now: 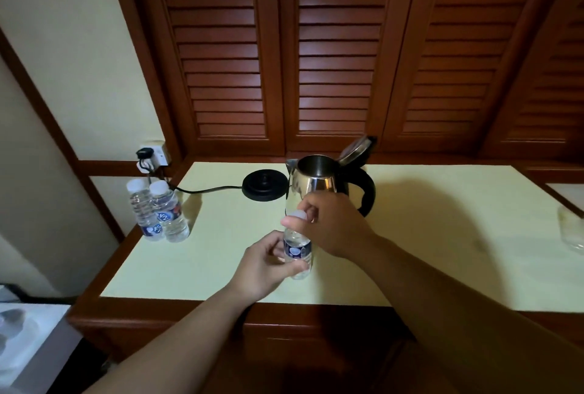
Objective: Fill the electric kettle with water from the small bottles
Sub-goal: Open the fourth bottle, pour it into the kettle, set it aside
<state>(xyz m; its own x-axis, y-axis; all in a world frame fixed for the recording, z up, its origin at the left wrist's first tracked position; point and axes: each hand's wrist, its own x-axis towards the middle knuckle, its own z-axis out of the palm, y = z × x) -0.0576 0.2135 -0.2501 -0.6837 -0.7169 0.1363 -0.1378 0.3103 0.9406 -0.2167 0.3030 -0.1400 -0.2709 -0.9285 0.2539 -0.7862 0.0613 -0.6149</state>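
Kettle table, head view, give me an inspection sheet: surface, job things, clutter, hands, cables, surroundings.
Surface: pale yellow tabletop with a wooden edge.
Job's things: steel kettle off its base, lid open; black base beside it; held bottle upright, cap on; two capped bottles at the table's left edge.
Clutter: clear object at the right edge, too blurred to identify.
Hands: left hand grips the held bottle's body; right hand pinches its cap.
Cables: black cord runs from the base to the wall socket.
Surroundings: louvred wooden doors behind; cream wall left.
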